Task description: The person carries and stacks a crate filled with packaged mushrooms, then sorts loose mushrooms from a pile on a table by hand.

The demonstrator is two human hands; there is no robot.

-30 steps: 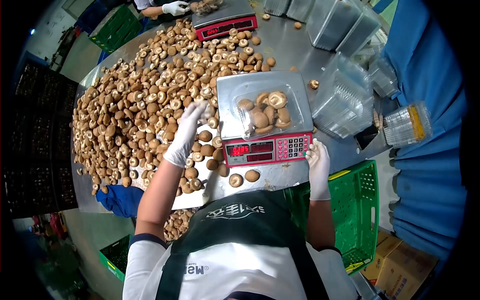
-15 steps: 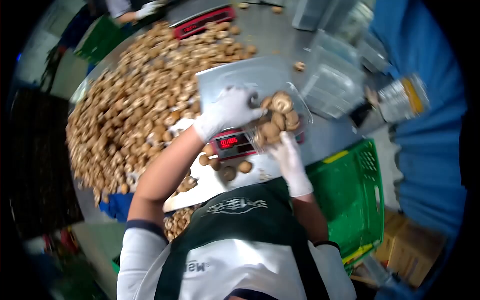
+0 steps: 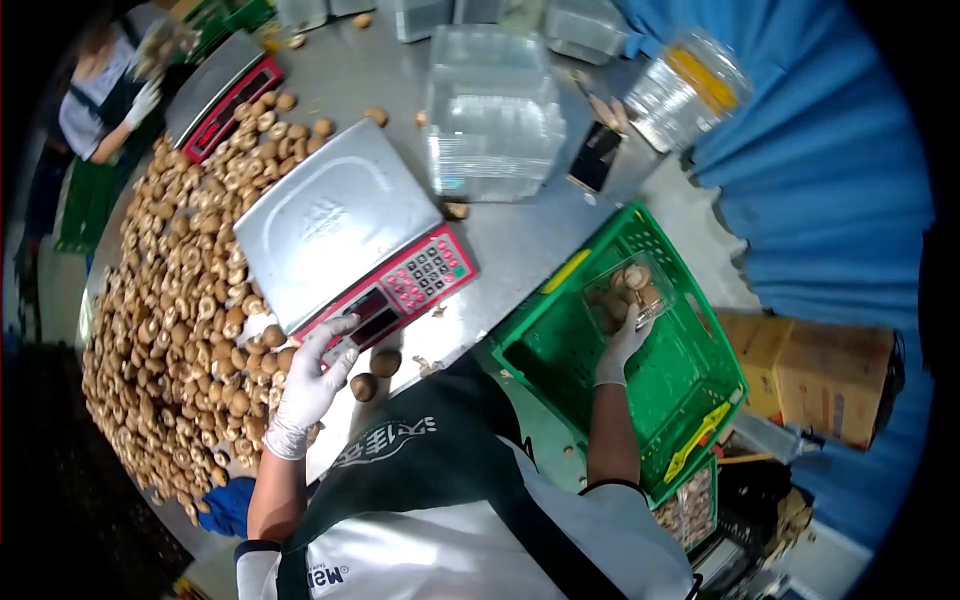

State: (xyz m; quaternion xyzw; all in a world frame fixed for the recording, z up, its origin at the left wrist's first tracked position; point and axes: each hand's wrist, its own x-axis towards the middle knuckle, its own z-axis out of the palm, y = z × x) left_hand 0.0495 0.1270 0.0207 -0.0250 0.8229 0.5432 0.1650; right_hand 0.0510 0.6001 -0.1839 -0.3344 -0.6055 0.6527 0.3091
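The clear tray (image 3: 655, 270) of mushrooms (image 3: 634, 278) was on my scale a second ago; now I have it in the green crate (image 3: 690, 380), past the near right edge of the bench (image 3: 520, 240). It lies toward the crate's far end, tilted a little in my view; I cannot tell whether it touches the crate floor. My right hand (image 3: 622, 350) has gone over there with it, thumb and fingers pinching the tray's near edge, some fingertips hidden.

My left hand (image 3: 312, 385) was reaching across to the tray half a second ago. Now it is back at the front left of the scale (image 3: 345, 225), thumb and forefinger spread apart, forefinger over the display panel, gripping nothing. The scale's plate is bare.

My view has swung right, so the scale sits slantwise in it. Two loose mushrooms (image 3: 363, 387) lie by the bench's near edge, just beside my left hand. The big pile (image 3: 190, 300) runs along the bench's left edge.
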